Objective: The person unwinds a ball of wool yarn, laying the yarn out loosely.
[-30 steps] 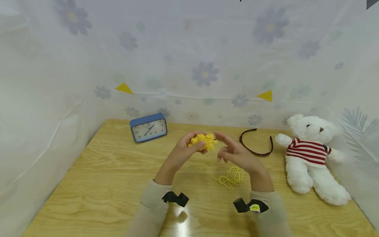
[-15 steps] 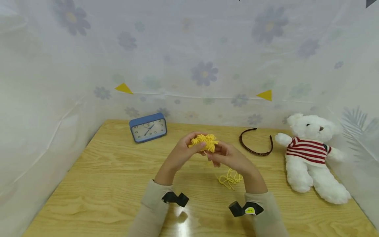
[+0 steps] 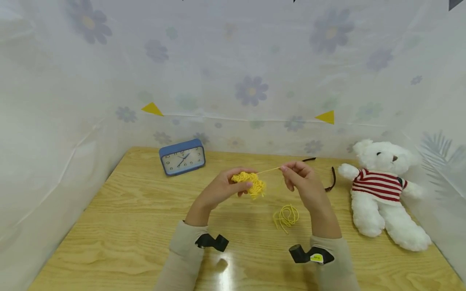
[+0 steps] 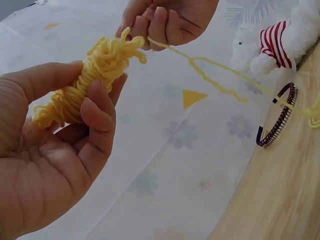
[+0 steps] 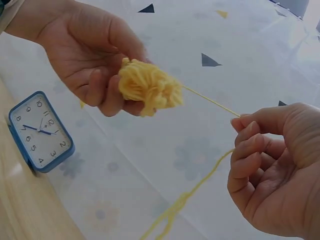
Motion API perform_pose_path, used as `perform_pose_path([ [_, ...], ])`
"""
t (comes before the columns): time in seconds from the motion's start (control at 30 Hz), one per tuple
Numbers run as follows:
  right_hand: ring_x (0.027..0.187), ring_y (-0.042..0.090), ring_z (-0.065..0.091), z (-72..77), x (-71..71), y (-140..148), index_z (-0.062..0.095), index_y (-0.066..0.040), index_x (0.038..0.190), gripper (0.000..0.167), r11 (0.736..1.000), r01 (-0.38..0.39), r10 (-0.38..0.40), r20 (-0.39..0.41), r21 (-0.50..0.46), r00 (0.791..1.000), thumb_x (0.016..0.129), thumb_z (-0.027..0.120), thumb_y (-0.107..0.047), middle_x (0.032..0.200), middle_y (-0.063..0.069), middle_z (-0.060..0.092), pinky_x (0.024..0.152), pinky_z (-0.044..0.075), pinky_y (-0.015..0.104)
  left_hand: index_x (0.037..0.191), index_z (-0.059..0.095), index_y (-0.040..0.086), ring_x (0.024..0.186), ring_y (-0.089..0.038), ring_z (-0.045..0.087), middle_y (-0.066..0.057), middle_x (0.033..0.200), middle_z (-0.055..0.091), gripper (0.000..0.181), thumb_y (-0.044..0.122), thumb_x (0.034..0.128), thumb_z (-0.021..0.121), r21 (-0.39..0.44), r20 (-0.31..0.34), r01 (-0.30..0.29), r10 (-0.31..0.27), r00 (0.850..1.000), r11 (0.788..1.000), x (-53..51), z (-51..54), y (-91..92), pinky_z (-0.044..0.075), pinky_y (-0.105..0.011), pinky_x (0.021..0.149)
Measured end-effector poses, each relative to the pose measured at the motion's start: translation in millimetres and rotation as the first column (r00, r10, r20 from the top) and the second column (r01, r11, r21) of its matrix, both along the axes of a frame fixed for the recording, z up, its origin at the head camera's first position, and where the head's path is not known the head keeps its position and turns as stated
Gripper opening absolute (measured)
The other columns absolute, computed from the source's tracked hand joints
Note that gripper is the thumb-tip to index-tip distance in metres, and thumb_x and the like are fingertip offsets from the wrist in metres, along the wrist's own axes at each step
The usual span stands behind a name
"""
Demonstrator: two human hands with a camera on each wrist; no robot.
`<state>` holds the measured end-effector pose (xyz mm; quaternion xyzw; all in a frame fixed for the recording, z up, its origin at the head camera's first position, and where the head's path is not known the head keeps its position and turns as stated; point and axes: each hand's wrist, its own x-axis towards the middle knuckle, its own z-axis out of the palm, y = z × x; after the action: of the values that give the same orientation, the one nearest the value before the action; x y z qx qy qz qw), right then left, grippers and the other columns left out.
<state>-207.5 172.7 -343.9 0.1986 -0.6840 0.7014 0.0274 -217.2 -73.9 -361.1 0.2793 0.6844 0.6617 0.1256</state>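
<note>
A looped bundle of yellow yarn [image 3: 251, 184] is gripped between the thumb and fingers of my left hand [image 3: 218, 189]. In the left wrist view the bundle [image 4: 90, 82] looks wound around its middle, with loops sticking out at both ends. My right hand [image 3: 307, 184] pinches a yarn strand [image 5: 210, 101] between thumb and forefinger, off to the right of the bundle. The strand runs straight and taut between the two hands. More yarn hangs below the right hand [image 5: 280, 175]. Loose yarn [image 3: 286, 216] lies coiled on the table beneath.
A blue alarm clock [image 3: 183, 157] stands at the back left of the wooden table [image 3: 127, 226]. Behind the right hand lies a dark headband [image 3: 333, 180], partly hidden. A white teddy bear [image 3: 386, 194] in a striped shirt sits at the right. Patterned sheeting surrounds the table.
My right hand came in to the bundle, then drew away to the right with a strand pinched, now stretched tight. The bundle has tipped slightly downward at its right end in my left hand.
</note>
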Motion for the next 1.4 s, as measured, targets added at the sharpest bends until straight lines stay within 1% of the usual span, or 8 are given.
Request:
perform_pose_path([
  [0.13, 0.05, 0.015, 0.036, 4.2, 3.6, 9.4, 0.064, -0.007, 0.091, 0.018, 0.993, -0.032, 0.022, -0.092, -0.11, 0.996, 0.096, 0.05, 0.001, 0.063, 0.001, 0.047, 0.048, 0.032, 0.031, 0.131, 0.053, 0.003, 0.075, -0.017, 0.057, -0.009, 0.097, 0.058, 0.037, 0.013, 0.095, 0.058, 0.115, 0.073, -0.168, 0.161, 0.984, 0.979, -1.2, 0.3, -1.3, 0.051, -0.03, 0.07],
  [0.37, 0.047, 0.017, 0.029, 10.2, 5.2, 18.7, 0.065, -0.006, 0.088, 0.022, 0.988, -0.052, 0.027, -0.166, -0.144, 0.986, 0.097, 0.046, 0.003, 0.059, 0.002, 0.042, 0.045, 0.023, 0.034, 0.119, 0.048, 0.009, 0.091, -0.017, 0.062, -0.007, 0.115, 0.052, 0.024, 0.007, 0.0961, 0.054, 0.491, 0.159, -0.296, 0.25, 0.955, 0.82, -3.2, 5.6, -12.9, 0.053, -0.026, 0.078],
  [0.6, 0.052, 0.015, 0.029, 18.5, 8.6, 31.3, 0.062, -0.002, 0.083, 0.017, 0.909, 0.108, -0.125, -0.017, -0.404, 0.992, 0.096, 0.052, -0.001, 0.063, 0.002, 0.044, 0.048, 0.021, 0.028, 0.126, 0.053, -0.001, 0.088, -0.019, 0.062, -0.014, 0.118, 0.055, 0.033, 0.007, 0.0944, 0.058, 0.168, -0.013, -0.01, 0.012, 1.0, 0.986, -5.3, 1.1, -41.3, 0.055, -0.036, 0.08],
  [0.73, 0.055, 0.017, 0.023, 22.5, 10.4, 42.2, 0.061, 0.004, 0.082, 0.019, 0.818, 0.074, -0.111, -0.031, -0.57, 0.993, 0.096, 0.048, 0.004, 0.063, 0.005, 0.042, 0.048, 0.019, 0.026, 0.129, 0.052, -0.003, 0.085, -0.019, 0.06, -0.018, 0.125, 0.05, 0.038, 0.012, 0.0949, 0.059, 0.022, -0.039, -0.025, 0.026, 0.999, 0.999, -5.6, 1.9, -41.9, 0.054, -0.041, 0.08],
  [0.87, 0.054, 0.016, 0.022, 23.6, 10.0, 52.6, 0.059, 0.009, 0.081, 0.024, 0.73, -0.008, -0.066, -0.081, -0.683, 0.995, 0.096, 0.041, 0.009, 0.063, 0.006, 0.043, 0.044, 0.023, 0.023, 0.127, 0.053, -0.001, 0.091, -0.02, 0.06, -0.014, 0.119, 0.052, 0.033, 0.009, 0.096, 0.056, 0.106, 0.038, -0.215, 0.213, 0.976, 0.971, -8.1, 1.7, -39.0, 0.053, -0.043, 0.085],
  [1.03, 0.053, 0.016, 0.023, 22.1, 9.0, 58.3, 0.06, 0.005, 0.081, 0.025, 0.802, 0.008, -0.084, -0.1, -0.597, 0.991, 0.097, 0.041, 0.008, 0.063, 0.004, 0.044, 0.045, 0.023, 0.024, 0.12, 0.052, 0.003, 0.099, -0.018, 0.059, -0.008, 0.113, 0.053, 0.025, 0.005, 0.0951, 0.056, 0.359, 0.141, -0.408, 0.384, 0.913, 0.839, -10.0, 3.1, -35.8, 0.052, -0.034, 0.089],
  [1.13, 0.054, 0.017, 0.025, 20.5, 7.7, 58.6, 0.061, 0.003, 0.082, 0.022, 0.864, 0.028, -0.085, -0.09, -0.503, 0.992, 0.096, 0.044, 0.006, 0.063, 0.004, 0.045, 0.047, 0.02, 0.027, 0.117, 0.05, 0.005, 0.102, -0.018, 0.058, -0.007, 0.112, 0.053, 0.022, 0.001, 0.0955, 0.053, 0.472, 0.153, -0.415, 0.392, 0.907, 0.777, -10.5, 5.2, -35.0, 0.051, -0.032, 0.09],
  [1.4, 0.049, 0.014, 0.034, 5.3, -1.3, 68.7, 0.06, -0.007, 0.089, 0.017, 0.998, 0.021, -0.019, 0.041, -0.056, 0.999, 0.099, 0.047, -0.007, 0.07, -0.001, 0.052, 0.048, 0.021, 0.035, 0.143, 0.032, 0.004, 0.118, -0.027, 0.048, -0.013, 0.136, 0.038, 0.051, -0.01, 0.0951, 0.043, 0.529, 0.156, -0.322, 0.282, 0.947, 0.785, -6.6, 10.4, -32.6, 0.046, -0.031, 0.097],
])
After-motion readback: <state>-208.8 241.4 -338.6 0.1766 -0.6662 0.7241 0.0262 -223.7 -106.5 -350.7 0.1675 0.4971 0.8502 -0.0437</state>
